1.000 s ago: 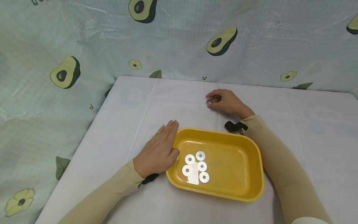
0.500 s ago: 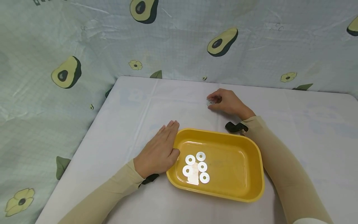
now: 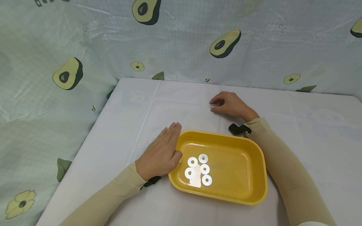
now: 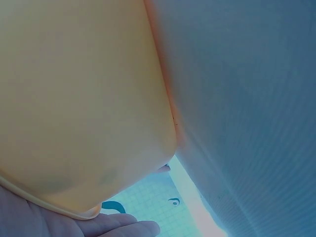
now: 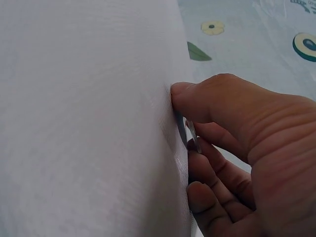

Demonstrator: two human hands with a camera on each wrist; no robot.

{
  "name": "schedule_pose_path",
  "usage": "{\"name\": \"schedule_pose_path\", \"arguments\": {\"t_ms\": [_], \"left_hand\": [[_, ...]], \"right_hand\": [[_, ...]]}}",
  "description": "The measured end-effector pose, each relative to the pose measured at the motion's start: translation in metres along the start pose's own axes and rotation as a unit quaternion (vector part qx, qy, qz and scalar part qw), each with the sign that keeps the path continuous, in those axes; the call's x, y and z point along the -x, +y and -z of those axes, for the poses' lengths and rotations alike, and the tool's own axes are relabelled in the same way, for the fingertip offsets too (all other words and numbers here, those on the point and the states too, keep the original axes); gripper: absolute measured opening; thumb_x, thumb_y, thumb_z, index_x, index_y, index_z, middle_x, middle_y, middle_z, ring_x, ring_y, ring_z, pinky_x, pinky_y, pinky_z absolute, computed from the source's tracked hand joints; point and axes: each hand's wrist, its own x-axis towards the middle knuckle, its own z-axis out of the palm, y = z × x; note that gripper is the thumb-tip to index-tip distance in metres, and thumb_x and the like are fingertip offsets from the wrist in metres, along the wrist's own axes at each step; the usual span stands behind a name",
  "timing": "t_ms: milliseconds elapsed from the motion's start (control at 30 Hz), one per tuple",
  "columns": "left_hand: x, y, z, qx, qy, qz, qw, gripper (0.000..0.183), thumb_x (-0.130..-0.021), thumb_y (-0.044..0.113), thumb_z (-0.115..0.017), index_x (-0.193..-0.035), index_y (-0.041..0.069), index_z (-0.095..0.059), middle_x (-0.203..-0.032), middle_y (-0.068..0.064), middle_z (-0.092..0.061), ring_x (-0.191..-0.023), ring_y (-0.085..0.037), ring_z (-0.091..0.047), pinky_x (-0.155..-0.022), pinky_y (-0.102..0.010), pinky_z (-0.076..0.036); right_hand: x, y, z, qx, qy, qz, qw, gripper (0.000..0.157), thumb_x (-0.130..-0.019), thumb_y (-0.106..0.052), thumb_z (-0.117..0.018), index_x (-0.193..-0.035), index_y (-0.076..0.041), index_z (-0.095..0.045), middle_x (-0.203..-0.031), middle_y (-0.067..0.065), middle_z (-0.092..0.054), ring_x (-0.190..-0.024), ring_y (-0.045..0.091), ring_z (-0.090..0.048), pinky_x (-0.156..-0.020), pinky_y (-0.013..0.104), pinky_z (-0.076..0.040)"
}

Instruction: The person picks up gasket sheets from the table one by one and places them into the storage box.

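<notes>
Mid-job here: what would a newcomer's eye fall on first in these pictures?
Probably the bright yellow tray on the white table, with five pale washers lying in its left part. Next, the left hand at the tray's left rim, and the right hand beyond the tray, holding at least one more washer. Behind, large avocado prints stand out on the backdrop.

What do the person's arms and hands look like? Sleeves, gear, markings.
Plain beige, close-fitting sleeves on both arms: left sleeve, right sleeve, both ending at the wrist. Left hand and right hand are ungloved. A black piece shows at the left wrist and the right. White edge on the right arm. No cables or markings visible.
</notes>
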Motion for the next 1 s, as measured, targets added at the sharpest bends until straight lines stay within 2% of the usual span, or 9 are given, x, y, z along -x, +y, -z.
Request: {"name": "schedule_pose_path", "arguments": {"t_ms": [367, 600, 767, 1000], "left_hand": [[0.001, 0.000, 0.000, -0.002, 0.002, -0.004, 1.0000, 0.070, -0.094, 0.015, -0.043, -0.158, -0.010, -0.030, -0.167, -0.024, -0.034, -0.160, -0.034, -0.030, -0.134, -0.048, -0.023], [0.002, 0.000, 0.002, -0.003, 0.003, -0.006, 1.0000, 0.070, -0.094, 0.015, -0.044, -0.158, -0.010, -0.030, -0.166, -0.024, -0.035, -0.159, -0.034, -0.030, -0.134, -0.048, -0.023], [0.003, -0.001, 0.003, -0.003, 0.010, -0.010, 0.9999, 0.070, -0.094, 0.016, -0.045, -0.156, -0.012, -0.032, -0.165, -0.025, -0.036, -0.159, -0.036, -0.031, -0.133, -0.049, -0.025], [0.003, -0.002, 0.004, -0.002, -0.001, -0.004, 1.0000, 0.069, -0.095, 0.017, -0.045, -0.158, -0.010, -0.030, -0.167, -0.023, -0.034, -0.160, -0.034, -0.029, -0.134, -0.048, -0.022]], "right_hand": [[0.000, -0.002, 0.002, 0.025, 0.000, 0.008, 1.000, 0.030, -0.089, -0.023, -0.080, -0.116, -0.011, -0.076, -0.106, 0.009, -0.066, -0.096, 0.024, -0.058, -0.085, 0.035, -0.050], [0.001, -0.005, 0.001, 0.053, 0.011, 0.053, 0.997, 0.028, -0.086, -0.022, -0.083, -0.111, -0.011, -0.078, -0.105, 0.007, -0.069, -0.093, 0.021, -0.060, -0.083, 0.034, -0.054], [0.005, -0.009, 0.002, 0.059, 0.016, 0.062, 0.996, 0.029, -0.086, -0.023, -0.082, -0.113, -0.013, -0.078, -0.107, 0.006, -0.069, -0.093, 0.020, -0.060, -0.084, 0.034, -0.055], [0.016, -0.014, 0.008, 0.053, 0.048, 0.096, 0.993, 0.027, -0.085, -0.020, -0.084, -0.111, -0.013, -0.078, -0.104, 0.005, -0.071, -0.089, 0.018, -0.061, -0.080, 0.031, -0.054]]}}
